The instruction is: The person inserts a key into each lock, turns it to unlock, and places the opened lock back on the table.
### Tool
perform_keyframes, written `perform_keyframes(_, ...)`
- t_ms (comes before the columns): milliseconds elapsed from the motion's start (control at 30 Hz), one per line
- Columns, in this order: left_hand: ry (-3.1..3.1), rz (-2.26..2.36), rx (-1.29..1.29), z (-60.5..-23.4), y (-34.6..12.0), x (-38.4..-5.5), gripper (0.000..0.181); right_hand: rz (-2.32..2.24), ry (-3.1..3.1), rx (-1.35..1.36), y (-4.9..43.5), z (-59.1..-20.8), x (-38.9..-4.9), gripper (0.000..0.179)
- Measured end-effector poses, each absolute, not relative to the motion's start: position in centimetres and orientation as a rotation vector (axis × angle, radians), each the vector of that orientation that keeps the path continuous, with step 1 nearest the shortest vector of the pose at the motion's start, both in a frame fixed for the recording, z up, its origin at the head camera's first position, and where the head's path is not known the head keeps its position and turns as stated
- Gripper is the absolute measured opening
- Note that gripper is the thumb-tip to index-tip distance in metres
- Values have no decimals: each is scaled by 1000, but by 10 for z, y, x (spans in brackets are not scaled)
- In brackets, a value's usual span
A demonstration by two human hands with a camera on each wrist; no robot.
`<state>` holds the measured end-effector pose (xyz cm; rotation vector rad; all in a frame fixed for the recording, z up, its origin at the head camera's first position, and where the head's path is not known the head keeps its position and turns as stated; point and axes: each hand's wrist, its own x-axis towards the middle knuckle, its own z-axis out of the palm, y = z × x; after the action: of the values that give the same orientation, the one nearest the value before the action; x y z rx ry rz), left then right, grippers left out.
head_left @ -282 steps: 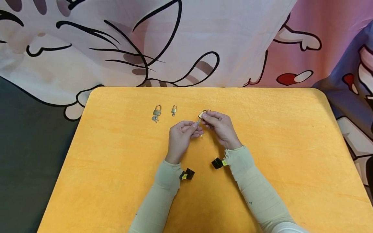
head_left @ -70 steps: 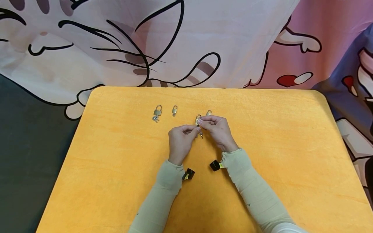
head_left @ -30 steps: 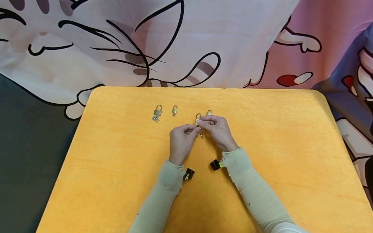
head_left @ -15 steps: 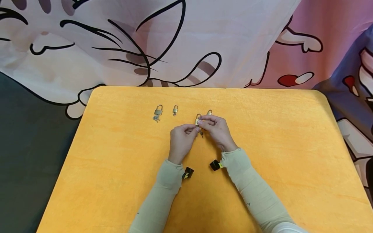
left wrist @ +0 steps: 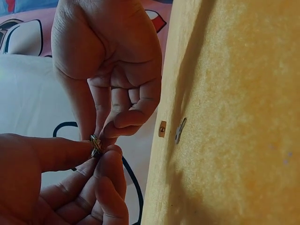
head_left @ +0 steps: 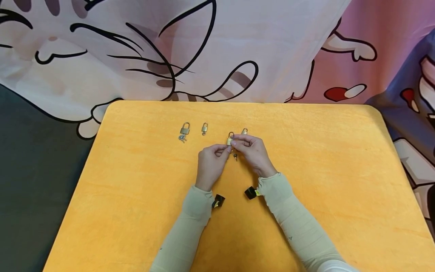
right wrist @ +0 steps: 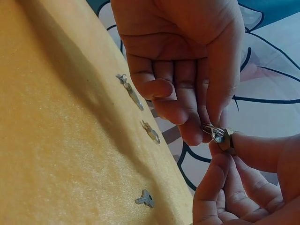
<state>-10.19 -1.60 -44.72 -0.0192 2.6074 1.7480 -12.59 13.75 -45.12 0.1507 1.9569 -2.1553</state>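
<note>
A small brass padlock (head_left: 230, 141) stands shackle up between both hands in the head view. My right hand (head_left: 252, 153) pinches its body between thumb and fingers. At the lock's lower end, my left hand (head_left: 212, 166) pinches a small wire key ring (right wrist: 216, 133) with thumb and index finger. Fingertips hide much of the ring; whether a key sits in the lock cannot be told. Just below the hands a loose silver key (right wrist: 146, 198) lies on the table. Behind my right fingers another small padlock (head_left: 244, 131) lies partly hidden.
Left of the hands, a larger brass padlock with keys (head_left: 184, 130) and a small padlock (head_left: 204, 129) lie on the yellow table (head_left: 136, 181). A cartoon-printed curtain (head_left: 217, 49) hangs behind the far edge. Each sleeve cuff carries a black wrist camera (head_left: 250, 192).
Since the oldest frame, the held padlock has turned upright and come lower and leftward. In the last half second it rises slightly, my left fingertips shift up, and my right thumb covers less of it.
</note>
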Motion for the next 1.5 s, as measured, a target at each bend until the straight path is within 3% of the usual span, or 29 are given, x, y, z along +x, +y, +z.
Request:
perform_keyframes(300,2600,1591,-87,-448,-19,-100,14,-2048,2045,248,137,-451,-132,29)
perform_keyframes(600,2634,1429,-15,-454,-15,-100,13,-1816,2236,243,123,-435,-164,28)
perform_keyframes(967,2751,1264,117,-461,-7,-98,26,-1490,2329,220,97,-435,-201,21)
perform_keyframes(1500,2731,1269,120,-461,-10,-99,25,-1164,2596,137,102,-440,-210,16)
